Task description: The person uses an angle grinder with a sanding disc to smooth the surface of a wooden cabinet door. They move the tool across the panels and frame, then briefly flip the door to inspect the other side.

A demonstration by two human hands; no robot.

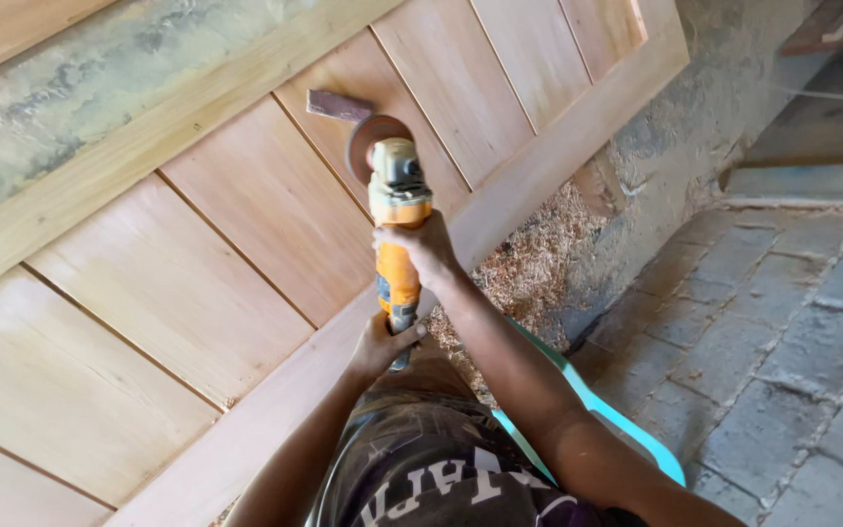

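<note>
Both hands hold an orange angle grinder (397, 220) with a grey head and a brown sanding disc (368, 137). My right hand (420, 249) wraps the middle of the tool's body. At the rear end of the handle, my left hand (382, 342) grips it. The disc rests against a slat of a large pale wooden panelled door (246, 224) lying flat in front of me. A small dark wooden block (339, 104) lies on the door just beyond the disc.
Wood shavings (529, 263) are heaped beside the door's edge against a rough grey wall (675, 137). A turquoise plastic chair edge (597, 405) shows under my right arm. Grey stone paving (782, 322) covers the ground on the right.
</note>
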